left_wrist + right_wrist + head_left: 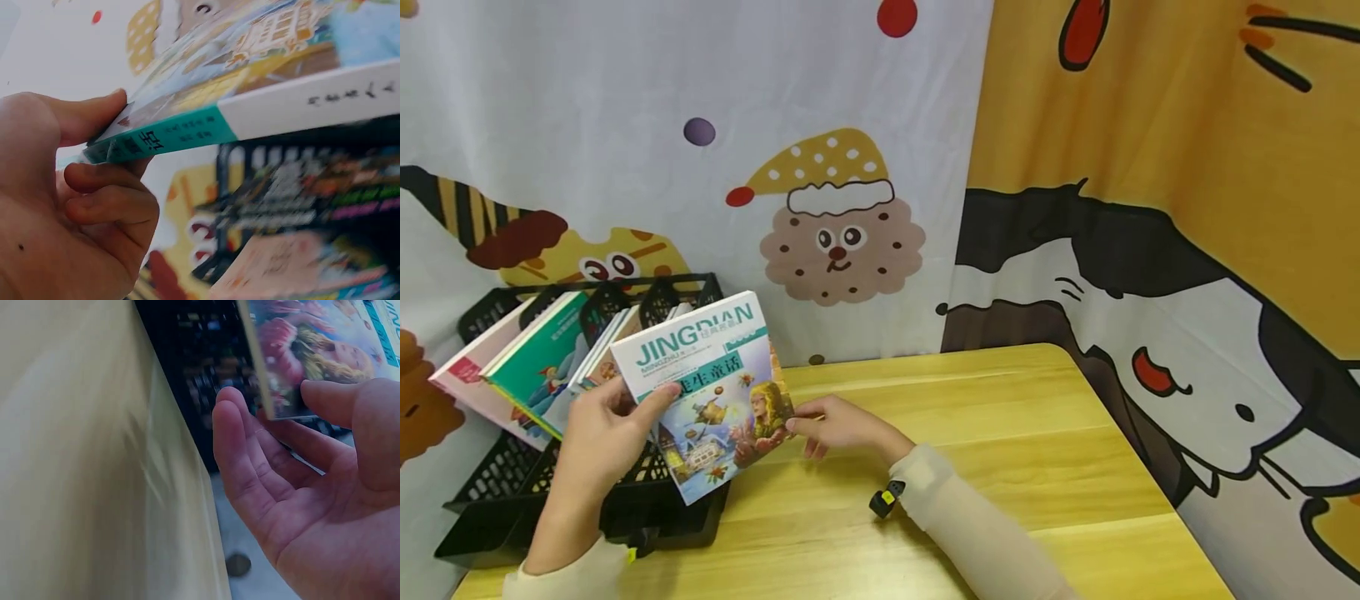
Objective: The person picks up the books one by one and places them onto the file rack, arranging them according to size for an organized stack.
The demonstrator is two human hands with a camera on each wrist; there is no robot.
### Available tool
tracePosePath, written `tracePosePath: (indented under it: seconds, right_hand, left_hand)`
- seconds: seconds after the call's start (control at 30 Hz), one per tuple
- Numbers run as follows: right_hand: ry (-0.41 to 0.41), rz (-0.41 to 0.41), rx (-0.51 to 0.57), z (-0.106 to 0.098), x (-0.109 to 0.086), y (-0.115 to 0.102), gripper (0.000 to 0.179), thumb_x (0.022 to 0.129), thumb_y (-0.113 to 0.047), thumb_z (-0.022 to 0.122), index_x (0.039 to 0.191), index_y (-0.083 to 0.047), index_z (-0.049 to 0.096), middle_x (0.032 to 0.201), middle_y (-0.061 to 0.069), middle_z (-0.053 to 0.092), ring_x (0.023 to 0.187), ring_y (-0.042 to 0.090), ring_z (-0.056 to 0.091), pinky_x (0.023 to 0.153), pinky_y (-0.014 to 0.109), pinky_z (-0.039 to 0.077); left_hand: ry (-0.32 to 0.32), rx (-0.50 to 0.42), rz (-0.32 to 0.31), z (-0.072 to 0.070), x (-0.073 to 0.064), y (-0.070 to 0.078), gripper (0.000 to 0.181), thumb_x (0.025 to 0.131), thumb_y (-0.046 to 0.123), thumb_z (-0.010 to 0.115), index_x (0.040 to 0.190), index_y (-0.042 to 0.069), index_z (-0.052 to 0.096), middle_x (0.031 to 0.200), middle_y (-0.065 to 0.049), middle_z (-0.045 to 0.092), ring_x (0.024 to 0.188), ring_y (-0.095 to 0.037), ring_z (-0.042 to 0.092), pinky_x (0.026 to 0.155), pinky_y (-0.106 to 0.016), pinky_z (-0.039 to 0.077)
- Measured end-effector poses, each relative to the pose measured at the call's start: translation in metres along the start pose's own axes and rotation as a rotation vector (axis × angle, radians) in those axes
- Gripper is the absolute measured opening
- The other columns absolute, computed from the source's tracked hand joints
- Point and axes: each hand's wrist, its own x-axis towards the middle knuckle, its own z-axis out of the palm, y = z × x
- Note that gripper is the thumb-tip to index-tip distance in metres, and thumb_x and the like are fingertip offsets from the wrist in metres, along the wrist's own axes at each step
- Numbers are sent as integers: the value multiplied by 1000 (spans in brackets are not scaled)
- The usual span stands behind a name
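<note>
A paperback book point(722, 400) with a white and teal title band and a fairy-tale picture is held tilted, cover up, over the right part of a black rack point(700, 533). My left hand point(606, 433) grips it by its left side, thumb on the cover. In the left wrist view the teal and white spine of the book point(187, 128) shows above the curled fingers. My right hand point(842, 429) pinches the book's right edge; in the right wrist view the thumb point(331, 403) lies on the cover and a finger goes beneath.
Several books stand leaning in the rack's slots, among them a green book point(542, 367) and a pink book point(475, 367). The rack sits at the left of a wooden table point(1000, 433). Behind hangs a printed curtain point(850, 75). A black wrist strap point(886, 498) is on my right sleeve.
</note>
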Motion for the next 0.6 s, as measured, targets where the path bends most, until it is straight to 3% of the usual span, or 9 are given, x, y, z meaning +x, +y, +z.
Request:
tracePosePath:
  seconds: [0.13, 0.23, 0.33, 0.4, 0.47, 0.53, 0.6]
  right_hand:
    - [-68, -12, 47, 24, 6, -10, 44, 116, -34, 61, 149, -6, 66, 138, 11, 74, 85, 31, 83, 77, 45, 69]
    - [-106, -16, 69, 39, 9, -18, 50, 116, -27, 58, 161, -5, 54, 143, 15, 71, 87, 30, 83, 79, 47, 69]
    - [-118, -25, 99, 51, 13, -26, 49, 117, -24, 55, 164, -8, 52, 144, 20, 71, 90, 31, 83, 80, 48, 69]
    - [-104, -20, 117, 61, 16, -31, 48, 117, -27, 56, 162, -10, 54, 142, 18, 72, 90, 32, 83, 79, 47, 69]
    - [-88, -6, 136, 71, 19, -35, 50, 117, -32, 58, 162, -11, 55, 140, 13, 72, 89, 31, 83, 78, 46, 69]
    - [-68, 14, 137, 81, 22, -39, 53, 116, -38, 59, 163, -14, 54, 139, 6, 72, 88, 30, 83, 76, 43, 68]
    - [-44, 30, 133, 90, 25, -43, 57, 115, -43, 59, 164, -14, 52, 136, 1, 71, 87, 30, 83, 76, 42, 68]
  left_hand:
    - [-11, 28, -102, -28, -3, -8, 53, 109, 41, 71, 141, -1, 71, 110, -24, 83, 69, -2, 68, 57, -23, 55]
    - [-7, 8, -209, -50, -4, -14, 60, 108, 45, 71, 145, -3, 67, 95, 2, 84, 70, -1, 69, 61, -20, 54]
    - [36, -66, -336, -72, -6, -21, 60, 107, 47, 73, 147, 3, 66, 85, 31, 73, 71, 2, 70, 62, -18, 53]
    - [107, -141, -392, -85, -9, -28, 42, 107, 42, 74, 142, 17, 70, 81, 40, 66, 70, 6, 69, 62, -15, 52]
    - [221, -291, -400, -95, -11, -39, 21, 107, 27, 75, 128, 27, 74, 80, 37, 70, 68, 8, 70, 60, -12, 51]
    - [310, -378, -370, -104, -11, -55, 26, 108, 14, 72, 123, 35, 73, 86, 36, 73, 71, 12, 69, 62, -8, 49]
    - [373, -428, -346, -112, -10, -72, 41, 108, 5, 69, 138, 34, 69, 101, 37, 71, 78, 16, 66, 65, -3, 47]
